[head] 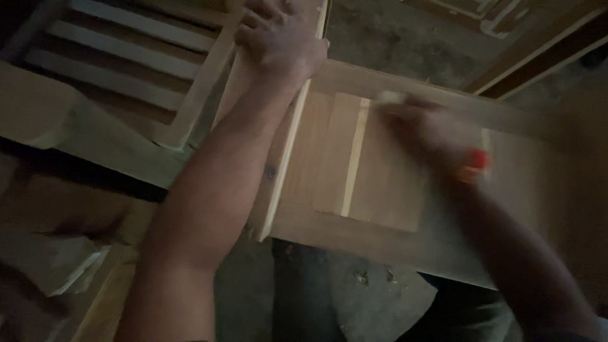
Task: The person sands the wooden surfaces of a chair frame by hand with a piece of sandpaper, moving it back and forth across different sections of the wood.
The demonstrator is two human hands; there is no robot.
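Under both hands lies a wooden panel (380,171) of warm brown colour, made of flat boards with one pale narrow strip (354,158) running along it. It stretches between the two hands and rests on a wooden frame. The left hand (278,38) reaches far forward with a straight arm and is clamped on the upright edge board (288,136) at the panel's far end. The right hand (434,130) lies on the panel surface, just beside the pale strip, with a red band (476,161) at the wrist. This hand is blurred, so I cannot tell if its fingers are closed on something; a small pale object (387,97) shows at its fingertips. The hands are well apart. The light is dim.
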